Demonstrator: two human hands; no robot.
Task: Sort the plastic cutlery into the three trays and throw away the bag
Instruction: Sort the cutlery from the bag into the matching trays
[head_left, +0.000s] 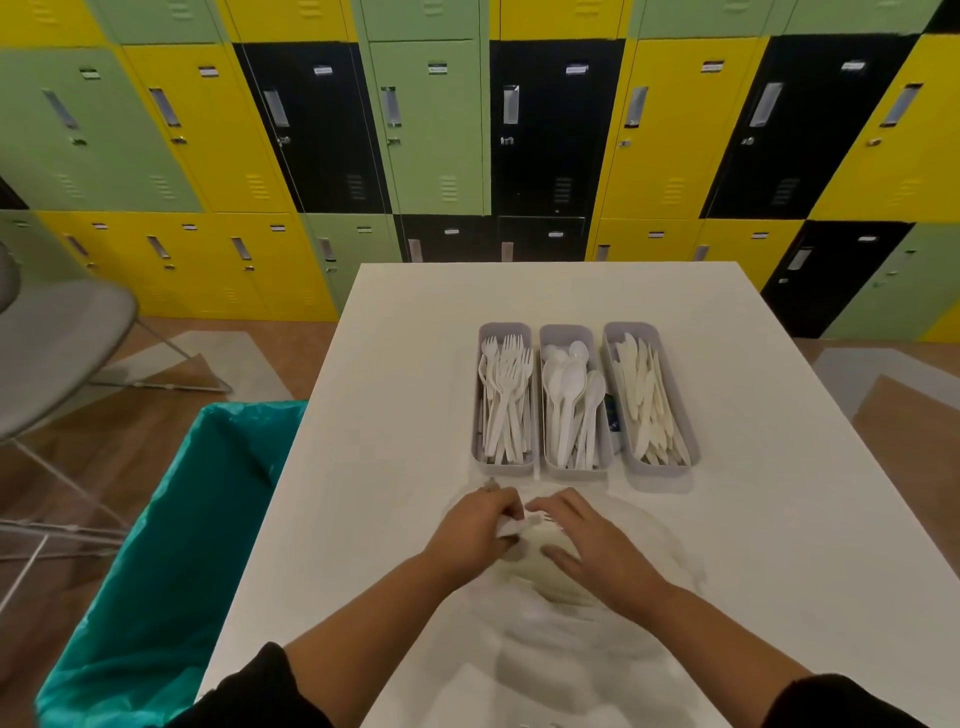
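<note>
**Cutlery sorted, bag being gathered up**

From the head camera we take the middle tray as our landmark. It holds white spoons; the tray just to its left holds forks, and the tray just to its right holds knives. All three stand side by side on the white table.

Nearer to us than the middle tray, our two hands meet over the clear plastic bag, which lies bunched on the table. Our left hand has its fingers curled, pinching a crumpled fold of the bag. Our right hand lies over the bag with fingers fairly straight, pressing it down.

We judge the bag light, thin, soft and slippery, likely to spring open again unless squeezed. The best hold looks to be the gathered wad in the fist.

Well to the left of the trays, beside the table edge, stands the bin with its teal liner, where the bag belongs.
</note>
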